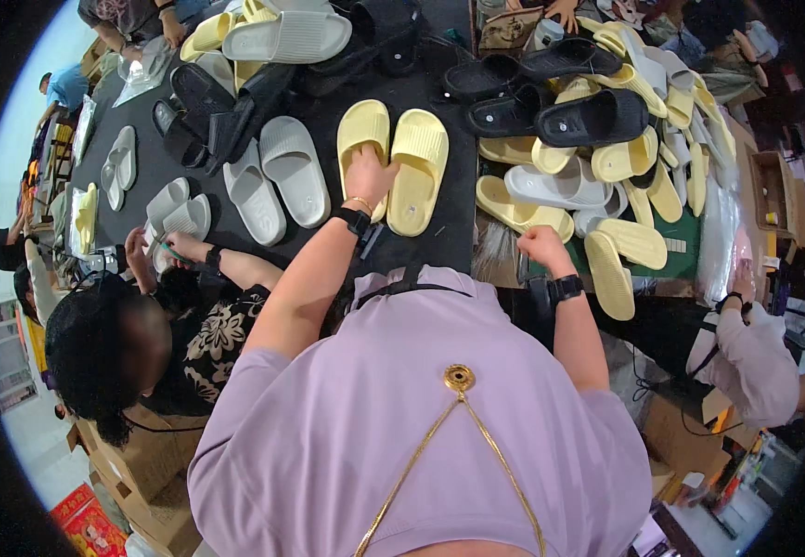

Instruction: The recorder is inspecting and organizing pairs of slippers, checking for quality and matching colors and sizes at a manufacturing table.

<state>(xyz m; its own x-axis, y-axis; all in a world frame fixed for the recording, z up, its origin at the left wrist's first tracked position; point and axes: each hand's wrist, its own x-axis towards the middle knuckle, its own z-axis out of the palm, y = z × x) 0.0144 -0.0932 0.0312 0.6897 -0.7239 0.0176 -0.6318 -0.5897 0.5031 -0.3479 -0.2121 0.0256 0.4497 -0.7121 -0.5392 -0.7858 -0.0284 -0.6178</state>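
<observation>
A pair of yellow slide sandals rests side by side on the black table in front of me. On the left yellow slide (362, 125), my left hand (370, 176) is closed at the strap opening, its fingertips partly hidden there. Its thumb reaches toward the right yellow slide (417, 172). My right hand (543, 246) is curled into a fist with nothing visible in it, just short of a yellow slide (523, 209) at the near edge of a mixed pile. A grey pair (296, 172) lies to the left of the yellow one.
Black slides (597, 118) top the heaped pile at the right, over a green surface. More grey and black slides (288, 37) crowd the far left. At my left a co-worker's hand (184, 249) is by a smaller grey pair (180, 213). Cardboard boxes (147, 473) stand behind.
</observation>
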